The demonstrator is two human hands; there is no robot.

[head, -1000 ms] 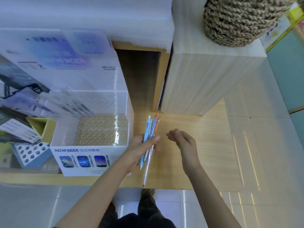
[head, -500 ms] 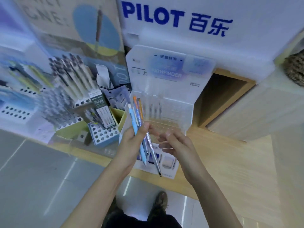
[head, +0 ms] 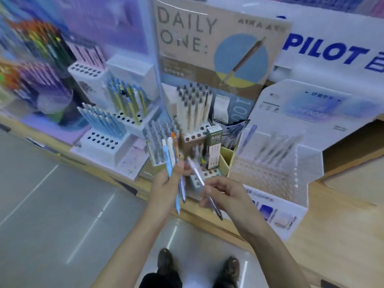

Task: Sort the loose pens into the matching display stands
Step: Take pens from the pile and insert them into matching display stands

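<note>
My left hand (head: 164,185) grips a small bunch of pens (head: 171,154), light blue, white and orange, pointing up in front of the shelf. My right hand (head: 225,193) pinches a single clear-bodied pen (head: 197,173), which slants from upper left to lower right with its dark tip below my fingers. Right of my hands stands the clear Pathfinder display stand (head: 274,169) with a few clear pens in its back rows. Behind my left hand are a grey pen stand (head: 155,142) and the cream pen stand (head: 193,113) under the Daily One sign.
Further left on the wooden shelf (head: 342,235) stand a light blue pen stand (head: 104,123), a blue-and-yellow pen stand (head: 128,100) and blurred colourful displays. A Pilot sign (head: 324,53) backs the shelf. My shoes (head: 166,260) are on the grey tiled floor below.
My view has swung left along the shelf, bringing more stands into sight. My right hand has pulled a clear pen out of the bunch in my left hand and now holds it apart.
</note>
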